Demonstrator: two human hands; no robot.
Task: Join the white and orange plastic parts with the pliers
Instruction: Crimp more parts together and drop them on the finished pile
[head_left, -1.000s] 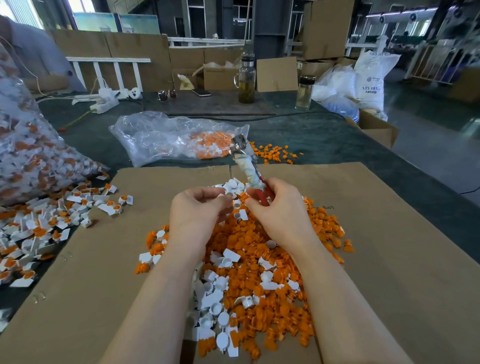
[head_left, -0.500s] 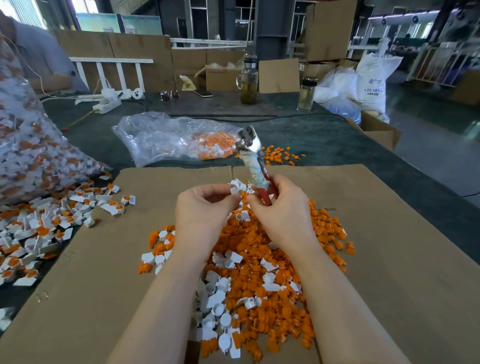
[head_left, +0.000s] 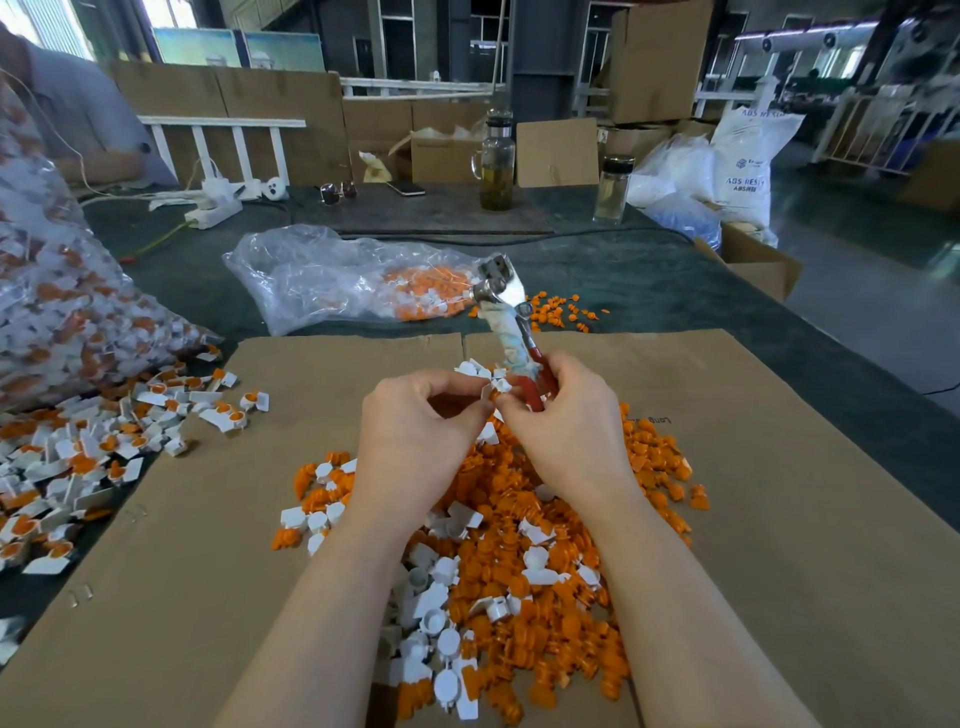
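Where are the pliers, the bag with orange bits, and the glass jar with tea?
pliers (head_left: 508, 332), head view, on the wrapped handle.
clear bag (head_left: 332, 275), head view, on its crinkled plastic.
glass jar (head_left: 497, 171), head view, on its body.

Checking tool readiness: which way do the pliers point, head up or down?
Head up. The pliers tilt away, metal head above the orange pile, red handles gripped low in the right hand.

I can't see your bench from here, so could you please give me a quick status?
Left hand pinching a white part. Right hand holding pliers, head up, fingertips at the part. Loose pile underneath, nothing blocking.
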